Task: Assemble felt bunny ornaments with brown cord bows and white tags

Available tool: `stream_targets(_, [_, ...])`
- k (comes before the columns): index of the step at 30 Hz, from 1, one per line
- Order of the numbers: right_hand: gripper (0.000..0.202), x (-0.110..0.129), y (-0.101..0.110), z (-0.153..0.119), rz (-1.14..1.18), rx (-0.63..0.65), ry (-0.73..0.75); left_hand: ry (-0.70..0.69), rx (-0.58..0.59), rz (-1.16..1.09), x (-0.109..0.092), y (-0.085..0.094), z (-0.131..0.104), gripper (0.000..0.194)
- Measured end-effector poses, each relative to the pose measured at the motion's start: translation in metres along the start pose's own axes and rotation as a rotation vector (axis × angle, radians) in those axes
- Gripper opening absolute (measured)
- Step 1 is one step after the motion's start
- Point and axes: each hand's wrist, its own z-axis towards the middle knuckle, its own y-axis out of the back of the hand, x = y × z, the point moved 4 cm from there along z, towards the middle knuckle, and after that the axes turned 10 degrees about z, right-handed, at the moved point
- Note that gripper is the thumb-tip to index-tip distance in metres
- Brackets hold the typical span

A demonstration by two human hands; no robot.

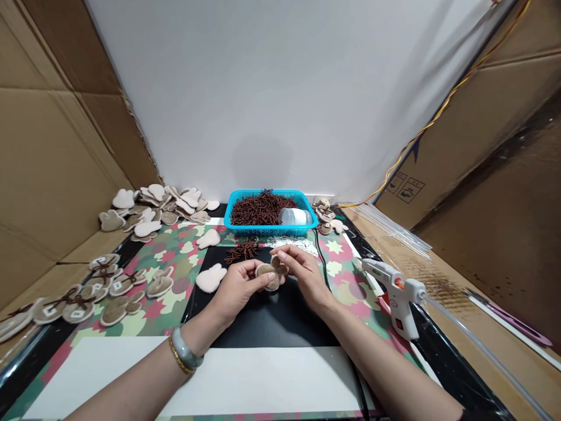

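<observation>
A brown plush bunny-shaped patch (265, 270) is above the black mat (280, 324), the left hand (239, 287) pinching its rounded body, the right hand (304, 273) its smaller end. Beyond lie dark-brown bows (243, 250) before a turquoise basket (272, 230).

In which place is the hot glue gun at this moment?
In the head view, the white hot glue gun is on the right, to the right of the right hand and below the clear glue sticks.
</observation>
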Motion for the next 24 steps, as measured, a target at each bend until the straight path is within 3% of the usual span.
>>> stream_targets(9, [0.027, -0.004, -0.007, -0.003, -0.009, 0.020, 0.039, -0.097, -0.114, -0.029, -0.002, -0.001, -0.003, 0.027])
stream_targets(15, [0.027, -0.010, -0.015, -0.008, 0.062, 0.021, 0.030, -0.052, -0.230, -0.101, 0.001, -0.001, -0.003, 0.018])
stream_targets(20, [0.027, -0.016, -0.019, -0.010, 0.114, 0.004, 0.033, -0.016, -0.248, -0.234, 0.003, -0.004, -0.002, 0.015])
stream_targets(24, [0.026, -0.015, -0.017, -0.009, 0.074, 0.011, 0.037, -0.038, -0.229, -0.212, 0.005, -0.004, -0.004, 0.014])
